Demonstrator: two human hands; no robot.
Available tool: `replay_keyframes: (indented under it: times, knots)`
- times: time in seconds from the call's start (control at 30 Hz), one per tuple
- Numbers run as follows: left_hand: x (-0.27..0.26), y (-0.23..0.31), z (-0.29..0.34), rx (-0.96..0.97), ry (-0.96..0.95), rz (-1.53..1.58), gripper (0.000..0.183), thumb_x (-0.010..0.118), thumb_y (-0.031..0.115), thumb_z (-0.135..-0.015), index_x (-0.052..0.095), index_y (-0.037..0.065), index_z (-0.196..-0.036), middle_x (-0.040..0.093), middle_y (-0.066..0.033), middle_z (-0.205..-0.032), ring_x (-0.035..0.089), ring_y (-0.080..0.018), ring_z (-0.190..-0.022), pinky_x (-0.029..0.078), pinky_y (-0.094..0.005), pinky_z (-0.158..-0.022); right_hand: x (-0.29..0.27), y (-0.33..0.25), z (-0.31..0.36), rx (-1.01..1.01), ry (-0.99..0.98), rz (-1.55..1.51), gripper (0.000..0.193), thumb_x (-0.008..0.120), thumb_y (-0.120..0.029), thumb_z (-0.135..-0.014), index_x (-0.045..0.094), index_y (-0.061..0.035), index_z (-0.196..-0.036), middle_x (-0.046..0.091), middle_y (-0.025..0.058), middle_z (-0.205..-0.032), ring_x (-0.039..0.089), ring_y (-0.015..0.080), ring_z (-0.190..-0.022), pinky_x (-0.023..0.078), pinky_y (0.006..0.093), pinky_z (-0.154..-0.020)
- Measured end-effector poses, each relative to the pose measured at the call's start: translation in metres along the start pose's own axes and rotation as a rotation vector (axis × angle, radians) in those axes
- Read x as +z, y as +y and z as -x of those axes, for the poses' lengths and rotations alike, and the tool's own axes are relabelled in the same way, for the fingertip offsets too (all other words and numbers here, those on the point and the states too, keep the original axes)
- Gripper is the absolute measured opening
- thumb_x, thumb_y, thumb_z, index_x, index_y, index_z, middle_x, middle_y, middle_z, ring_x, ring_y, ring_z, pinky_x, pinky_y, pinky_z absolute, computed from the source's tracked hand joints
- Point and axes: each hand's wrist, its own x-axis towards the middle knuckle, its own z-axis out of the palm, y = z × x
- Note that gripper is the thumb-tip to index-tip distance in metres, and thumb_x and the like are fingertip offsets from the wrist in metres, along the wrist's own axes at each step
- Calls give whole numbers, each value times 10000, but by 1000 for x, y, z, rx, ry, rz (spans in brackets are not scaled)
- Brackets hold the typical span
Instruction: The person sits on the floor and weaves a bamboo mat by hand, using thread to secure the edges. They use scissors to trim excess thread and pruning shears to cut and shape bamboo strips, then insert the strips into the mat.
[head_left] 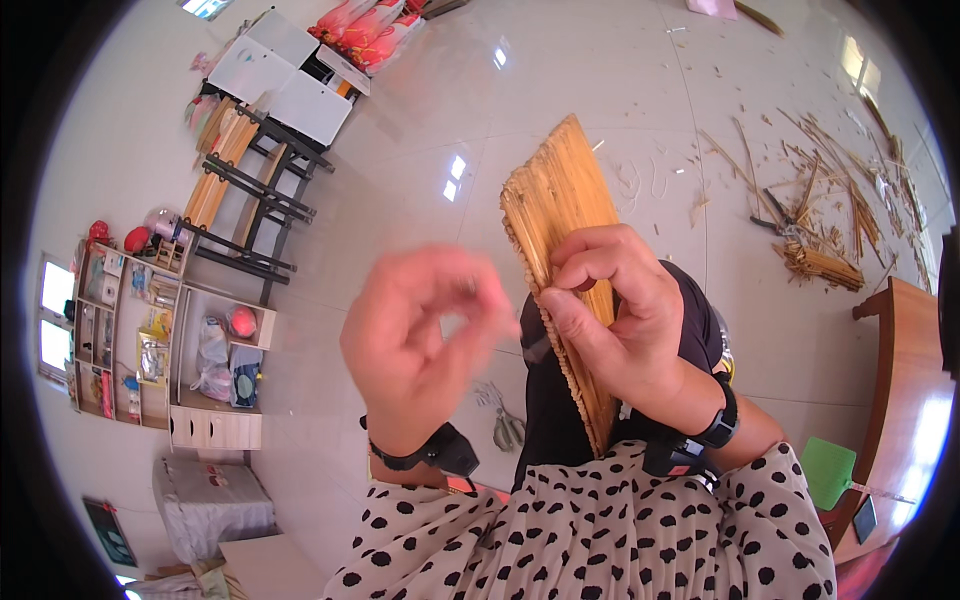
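A tan panel of thin strips, like a bamboo mat (572,185), rests upright across my lap, its knotted edge facing left. With thumb and bent fingers, my right hand (625,310) pinches that edge near its middle. Just left of the edge is my left hand (425,345), blurred by motion. Its thumb and forefinger curl round into a pinch; whatever lies between the tips is too smeared to make out. Both wrists wear black straps.
Scissors with green handles (508,430) lie on the floor by my knee. To the right are pliers (775,212) among scattered strips (825,262). A wooden table (905,400) with a green fly swatter (828,472) stands at right; shelves (125,340) and a black metal rack (262,205) are at left.
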Motion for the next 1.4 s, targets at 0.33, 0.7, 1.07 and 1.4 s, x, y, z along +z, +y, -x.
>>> replay_keyframes:
  times: [0.33, 0.7, 1.07, 1.4]
  knots:
    - [6, -9, -22, -226, 104, -52, 266, 666, 2, -849, 529, -41, -1073, 591, -85, -970, 601, -83, -775, 482, -219, -677, 2, 5, 9, 185, 11, -253, 81, 658, -13, -868, 587, -26, -908, 613, 58, -927, 580, 123, -799, 484, 239, -682]
    - [10, -7, -29, -153, 158, -186, 263, 707, 20, -824, 546, -18, -1029, 603, -49, -908, 596, -74, -733, 486, -207, -658, 0, 0, 3, 27, -27, -37, 122, 718, 2, -796, 616, -29, -857, 624, 83, -936, 602, 158, -789, 500, 256, -673]
    - [12, -6, -30, -178, 216, -219, 146, 697, -10, -820, 558, -10, -867, 591, -12, -777, 561, -47, -675, 462, -189, -608, 3, 0, 3, -44, -34, 71, 186, 763, 41, -721, 639, -38, -834, 632, 82, -935, 628, 179, -795, 526, 276, -657]
    - [10, -4, -27, -143, 198, -166, 119, 657, -44, -830, 561, -26, -898, 599, -47, -868, 588, -66, -714, 492, -201, -631, 4, 0, 4, -3, -37, 13, 183, 765, 40, -728, 639, -39, -836, 628, 81, -941, 628, 168, -800, 530, 271, -664]
